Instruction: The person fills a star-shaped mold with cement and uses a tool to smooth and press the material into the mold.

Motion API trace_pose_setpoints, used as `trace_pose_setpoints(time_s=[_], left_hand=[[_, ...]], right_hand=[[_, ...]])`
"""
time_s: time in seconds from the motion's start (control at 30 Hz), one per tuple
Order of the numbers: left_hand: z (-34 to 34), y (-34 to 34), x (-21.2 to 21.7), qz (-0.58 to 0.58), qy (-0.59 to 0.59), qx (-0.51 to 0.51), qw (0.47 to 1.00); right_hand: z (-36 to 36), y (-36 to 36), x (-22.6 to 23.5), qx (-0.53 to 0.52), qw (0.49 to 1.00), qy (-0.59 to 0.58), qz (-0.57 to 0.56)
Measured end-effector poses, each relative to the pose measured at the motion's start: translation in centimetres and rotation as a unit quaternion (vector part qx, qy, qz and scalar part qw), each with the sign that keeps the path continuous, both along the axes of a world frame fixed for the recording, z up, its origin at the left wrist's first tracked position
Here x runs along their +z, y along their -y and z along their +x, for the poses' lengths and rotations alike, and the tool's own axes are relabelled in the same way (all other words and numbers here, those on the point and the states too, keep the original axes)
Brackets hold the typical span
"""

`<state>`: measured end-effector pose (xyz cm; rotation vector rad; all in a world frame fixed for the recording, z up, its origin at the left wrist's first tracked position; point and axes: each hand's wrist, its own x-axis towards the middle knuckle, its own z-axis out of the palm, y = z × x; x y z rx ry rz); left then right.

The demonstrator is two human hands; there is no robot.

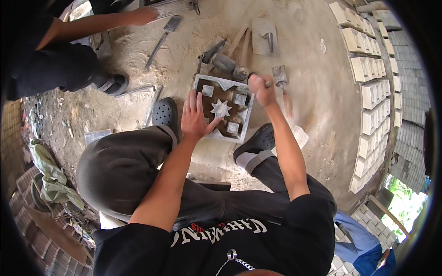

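A square metal mould [247, 117] lies on the ground between my feet. Inside it are a star-shaped block [221, 108] and several small square blocks, with brown material around them. My left hand [195, 116] rests flat on the mould's left side, fingers stretched and thumb toward the star. Over the mould's upper right corner, my right hand [262, 89] is closed in a fist, slightly blurred. A small dark end and a metallic bit show at the fist; what it grips I cannot make out.
Just beyond the mould lie a rounded mallet-like tool [223, 63] and a small trowel [279, 73]. Farther off are a board with a float [264, 37] and a long-handled scraper [172, 24]. Pale cast blocks [374, 94] stand in rows at right. Another person's arm [99, 26] reaches in upper left.
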<state>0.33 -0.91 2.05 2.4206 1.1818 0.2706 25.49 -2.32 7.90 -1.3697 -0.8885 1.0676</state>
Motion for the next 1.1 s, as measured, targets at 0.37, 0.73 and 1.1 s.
trace_pose_setpoints(time_s=[0.37, 0.73, 1.1], left_hand=[[0.7, -0.4, 0.0, 0.003, 0.029, -0.002, 1.000], [0.5, 0.0, 0.2, 0.010, 0.046, 0.000, 0.999], [0.4, -0.2, 0.1, -0.005, 0.032, 0.004, 0.999]], right_hand=[[0.7, -0.1, -2.0, -0.035, 0.997, -0.039, 0.055], [-0.6, 0.6, -2.6, 0.024, 0.999, 0.037, 0.029], [-1.5, -0.9, -3.8, 0.109, 0.992, 0.065, 0.024]])
